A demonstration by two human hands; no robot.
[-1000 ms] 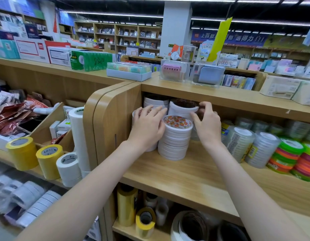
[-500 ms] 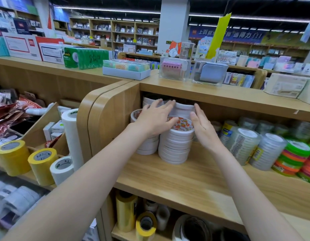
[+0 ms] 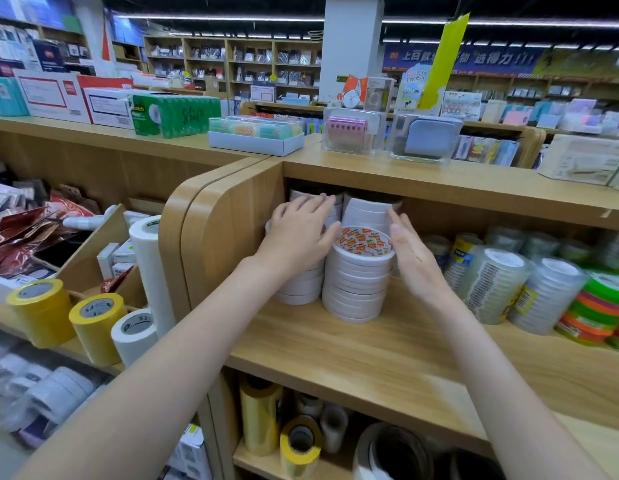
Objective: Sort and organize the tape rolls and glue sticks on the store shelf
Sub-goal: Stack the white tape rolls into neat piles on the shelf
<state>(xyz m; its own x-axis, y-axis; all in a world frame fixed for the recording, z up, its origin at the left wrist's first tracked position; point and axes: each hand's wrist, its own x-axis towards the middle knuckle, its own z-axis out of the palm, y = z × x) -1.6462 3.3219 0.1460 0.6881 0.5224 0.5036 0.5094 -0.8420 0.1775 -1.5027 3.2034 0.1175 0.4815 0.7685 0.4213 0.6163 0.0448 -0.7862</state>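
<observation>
White tape rolls stand in stacks at the left end of the wooden shelf (image 3: 353,355). The front stack (image 3: 358,282) (orange-printed label on top) sits between both hands. The left hand (image 3: 301,237) lies spread over the left stack (image 3: 301,289), fingers straight, much as half a second ago. The right hand (image 3: 412,258), which a second ago curled over the rear stack (image 3: 370,209), now stands flat and straight-fingered just beside the front stack, gripping nothing.

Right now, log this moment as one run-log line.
left hand: open, resting on left white tape stack | right hand: open, flat beside front tape stack | shelf: stacks upright
</observation>
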